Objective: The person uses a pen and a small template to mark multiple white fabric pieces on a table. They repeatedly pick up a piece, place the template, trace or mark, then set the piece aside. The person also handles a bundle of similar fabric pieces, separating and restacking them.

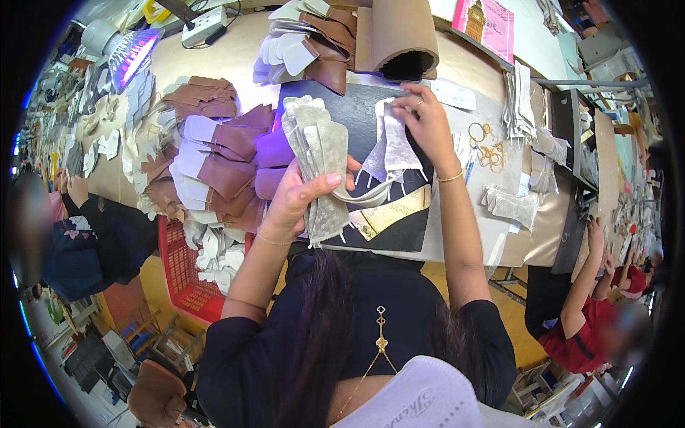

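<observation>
My left hand [296,196] is closed around a fanned stack of pale grey mottled cut pieces [325,153], its thumb across the front. Thin white strips stick out at their lower ends. On the right, my right hand [428,125] pinches the upper end of another small bunch of grey pieces [396,146], with the outer fingers raised. A pale grey strap-like piece [367,196] curves between the two bunches. Beneath lies a black board [307,93], with a cream-and-gold printed piece [392,212] near its front edge. The fingertips of my right hand are partly hidden.
Brown and white cut pieces [228,160] are piled left of the board, near a lamp [132,57]. A red basket [189,278] stands below. Behind are a cardboard roll [399,36] and a pink book [484,28]. Yellow rings [491,153] lie right. Co-workers sit on both sides.
</observation>
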